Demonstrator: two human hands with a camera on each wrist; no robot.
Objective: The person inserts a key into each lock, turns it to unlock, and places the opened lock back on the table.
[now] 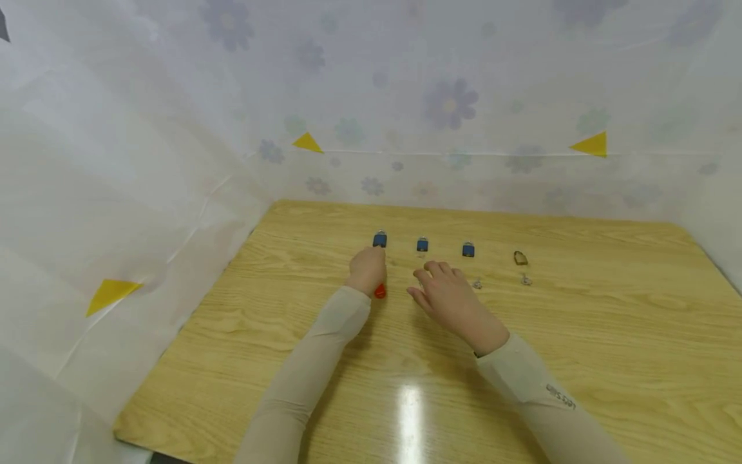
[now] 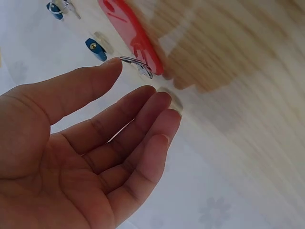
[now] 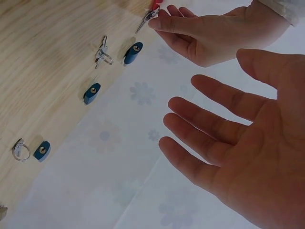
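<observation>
**Two hands over a row of padlocks on the wooden bench**

The left hand [image 1: 367,269] sits just in front of the leftmost blue padlock [image 1: 379,240], its fingers straight and relaxed, holding nothing. In the left wrist view the palm faces the camera and the fingertips [image 2: 159,102] lie at the bench surface, with the forefinger tip right beside a small metal key ring [image 2: 138,64]. That ring hangs from a red tag [image 1: 379,291], which lies flat on the bench [image 1: 580,361] against the thumb side of the hand; whether the finger actually touches the ring cannot be told. The grip is spread, not pinching anything.

The right hand [image 1: 449,296] hovers palm down near the middle of the row, fingers apart and loose, also holding nothing. It points toward the second blue padlock [image 1: 422,245] and covers the bench directly in front of it, so anything lying there is hidden from the head camera.

Further right stand a third blue padlock [image 1: 468,250] and, apart from it, a brass-coloured padlock [image 1: 520,258]. A small silvery key [image 1: 477,283] lies in front of the third blue one and another silvery key [image 1: 525,280] lies in front of the brass one. All four locks form one line across the far half of the bench.

White sheeting printed with pale flowers [image 1: 450,103] walls the bench in on three sides, with yellow triangles [image 1: 591,145] stuck on it. Both forearms wear beige sleeves [image 1: 313,367].
</observation>
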